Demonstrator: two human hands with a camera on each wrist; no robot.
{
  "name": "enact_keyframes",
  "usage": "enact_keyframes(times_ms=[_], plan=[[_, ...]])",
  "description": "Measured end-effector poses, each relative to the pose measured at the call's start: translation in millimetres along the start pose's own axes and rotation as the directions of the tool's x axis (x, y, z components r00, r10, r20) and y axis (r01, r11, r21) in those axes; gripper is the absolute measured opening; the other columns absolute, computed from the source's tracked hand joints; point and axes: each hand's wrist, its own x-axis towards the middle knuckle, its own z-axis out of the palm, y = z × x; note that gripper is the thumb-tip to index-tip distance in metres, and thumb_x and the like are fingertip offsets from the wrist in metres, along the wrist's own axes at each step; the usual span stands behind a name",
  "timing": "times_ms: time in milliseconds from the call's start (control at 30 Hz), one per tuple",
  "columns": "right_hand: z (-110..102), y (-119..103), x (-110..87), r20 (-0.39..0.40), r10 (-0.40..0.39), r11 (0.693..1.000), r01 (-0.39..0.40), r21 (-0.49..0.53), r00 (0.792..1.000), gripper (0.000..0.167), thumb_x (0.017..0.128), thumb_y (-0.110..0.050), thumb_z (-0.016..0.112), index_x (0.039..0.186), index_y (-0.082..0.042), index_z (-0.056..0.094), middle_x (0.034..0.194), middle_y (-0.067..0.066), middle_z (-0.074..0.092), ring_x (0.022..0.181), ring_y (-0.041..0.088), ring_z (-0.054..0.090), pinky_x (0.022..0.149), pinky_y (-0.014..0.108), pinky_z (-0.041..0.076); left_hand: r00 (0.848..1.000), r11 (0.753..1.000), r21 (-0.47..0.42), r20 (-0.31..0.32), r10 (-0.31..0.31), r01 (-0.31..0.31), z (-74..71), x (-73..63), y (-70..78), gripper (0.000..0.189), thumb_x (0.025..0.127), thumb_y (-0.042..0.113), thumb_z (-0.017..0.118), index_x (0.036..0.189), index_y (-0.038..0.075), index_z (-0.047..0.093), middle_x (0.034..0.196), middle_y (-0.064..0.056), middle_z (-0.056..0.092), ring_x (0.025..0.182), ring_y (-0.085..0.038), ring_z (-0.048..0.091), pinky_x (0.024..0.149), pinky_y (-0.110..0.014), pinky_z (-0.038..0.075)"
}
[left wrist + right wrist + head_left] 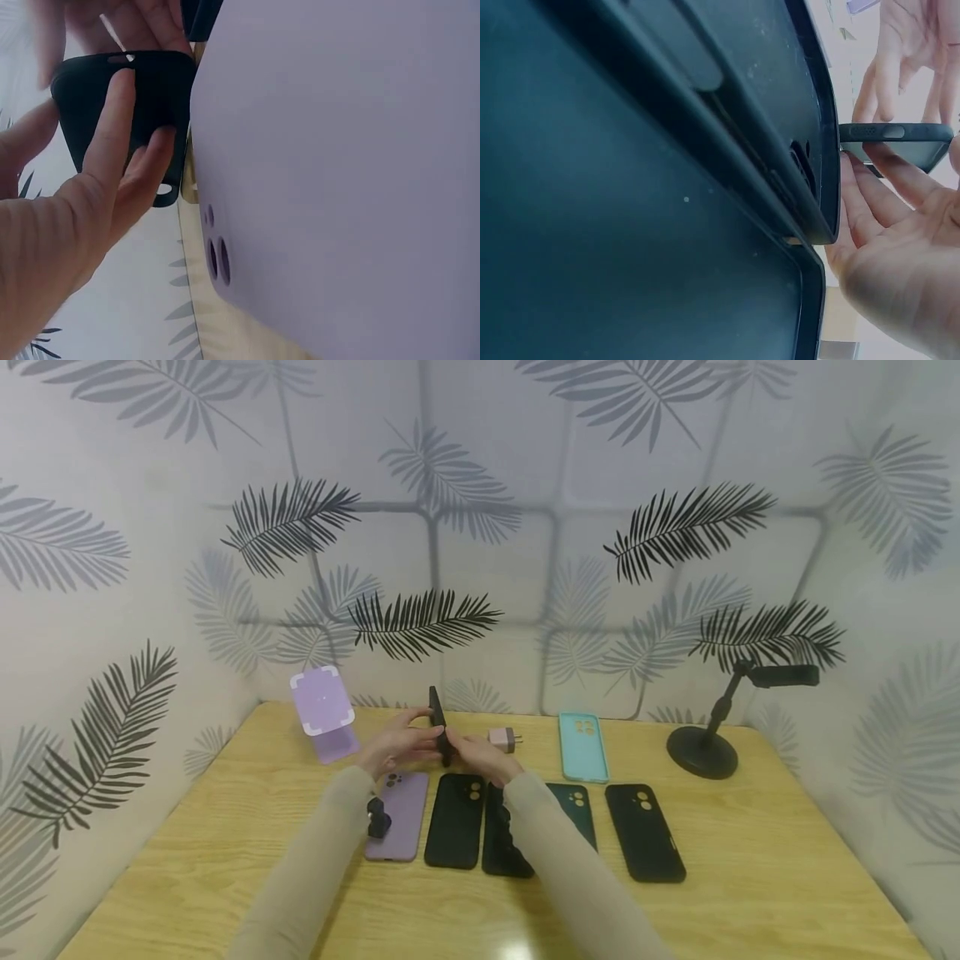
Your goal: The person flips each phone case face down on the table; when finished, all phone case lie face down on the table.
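Both hands hold a dark phone case point(437, 703) on edge near the back of the table. My left hand point(397, 745) grips it from the left; in the left wrist view its fingers lie across the inner face of the case point(159, 84), with the thumb by one side. My right hand point(486, 757) grips the opposite side; the right wrist view shows its fingers at the case's lower edge point(870, 132). Below the hands lie a lilac phone case point(403, 831) and a black phone case point(453, 831). Another dark case point(498, 847) is partly hidden by the right wrist.
A dark green case point(579, 802) and a black case point(645, 835) lie to the right, a turquoise case point(583, 758) behind them. A plug charger point(501, 740) sits beside the right hand. A lilac stand point(322, 702) is at back left, a black stand point(703, 752) at back right.
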Motion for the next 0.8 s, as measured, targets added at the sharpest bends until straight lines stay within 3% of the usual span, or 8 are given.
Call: enact_keyframes(times_ms=[167,267,500,667,800], plan=[[-0.1,-0.6,2.1,0.019,-0.031,0.996,0.030,0.079,0.999,0.063,0.107,-0.047,0.026,0.149,-0.003,0.039,0.151,0.019,0.043,0.141,0.034,0.039,0.119,0.049,0.025,0.999,0.999,0.026,-0.017,-0.030,0.030,6.0,-1.6,2.9,0.064,0.099,0.011,0.059,0.152,0.007,0.025,0.141,-0.031,0.044,0.126,-0.043,0.053,0.097,-0.045,0.052],[-0.8,0.8,4.0,0.012,-0.033,0.994,0.032,0.106,0.999,0.060,0.108,-0.044,0.026,0.148,-0.002,0.040,0.146,0.020,0.049,0.139,0.033,0.042,0.119,0.049,0.026,0.998,0.993,0.099,-0.028,-0.057,0.059,6.9,-1.3,3.4,0.063,0.098,0.018,0.061,0.151,0.008,0.028,0.146,-0.029,0.041,0.131,-0.043,0.049,0.099,-0.047,0.051],[-0.7,4.7,5.4,-0.010,-0.076,0.986,0.076,0.151,0.997,0.048,0.110,-0.031,0.026,0.145,-0.003,0.043,0.136,0.023,0.057,0.133,0.034,0.049,0.116,0.048,0.032,0.990,0.952,0.273,-0.055,-0.131,0.141,6.3,0.1,1.9,0.062,0.095,0.024,0.066,0.148,0.009,0.037,0.158,-0.020,0.025,0.142,-0.040,0.034,0.101,-0.046,0.050],[0.8,6.0,4.4,-0.115,-0.089,0.986,0.104,0.127,0.989,0.045,0.108,-0.021,0.033,0.150,-0.003,0.035,0.142,0.024,0.050,0.134,0.035,0.047,0.114,0.050,0.035,0.991,0.920,0.371,-0.068,-0.112,0.130,4.1,-0.1,0.0,0.053,0.097,0.018,0.062,0.144,0.003,0.044,0.154,-0.022,0.033,0.137,-0.038,0.043,0.102,-0.045,0.049],[1.4,8.5,3.5,-0.217,-0.061,0.994,0.079,0.075,0.974,0.047,0.106,-0.017,0.042,0.150,-0.003,0.035,0.136,0.023,0.055,0.124,0.032,0.056,0.102,0.044,0.047,0.992,0.916,0.382,-0.079,-0.097,0.120,1.4,0.0,-1.6,0.048,0.096,0.012,0.062,0.140,-0.001,0.049,0.152,-0.022,0.037,0.131,-0.035,0.049,0.103,-0.043,0.048]])
